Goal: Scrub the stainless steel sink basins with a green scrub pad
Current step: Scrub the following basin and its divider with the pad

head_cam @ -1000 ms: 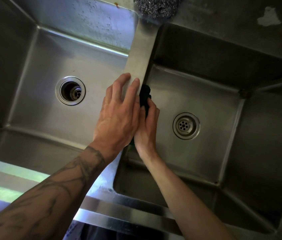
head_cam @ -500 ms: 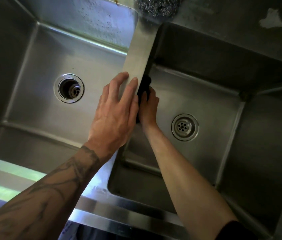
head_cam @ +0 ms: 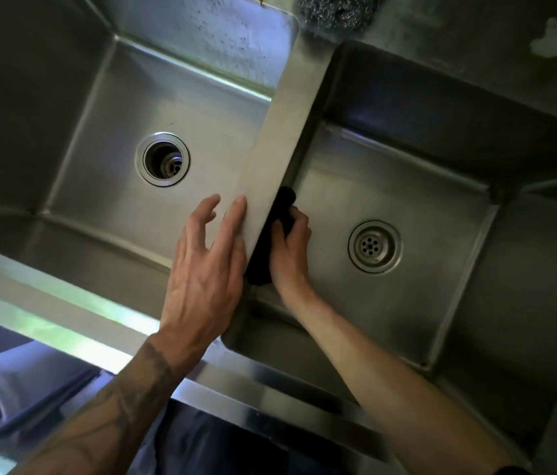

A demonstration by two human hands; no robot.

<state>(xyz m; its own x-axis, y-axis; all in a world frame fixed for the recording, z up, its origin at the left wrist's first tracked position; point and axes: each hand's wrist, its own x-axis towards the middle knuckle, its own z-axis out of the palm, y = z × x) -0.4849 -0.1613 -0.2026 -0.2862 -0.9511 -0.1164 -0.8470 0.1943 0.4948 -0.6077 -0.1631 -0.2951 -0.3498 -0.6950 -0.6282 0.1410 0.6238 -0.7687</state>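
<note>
Yeah, right hand [head_cam: 289, 252] gripped the scrub pad [head_cam: 275, 234] against the divider [head_cam: 280, 132] in the right basin [head_cam: 407, 186], left hand [head_cam: 205, 269] lay flat on top.

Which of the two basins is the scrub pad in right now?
The right basin, the one with the perforated strainer: the right hand grips the scrub pad against its wall below the divider. The left basin, with the open drain, has no pad.
</note>
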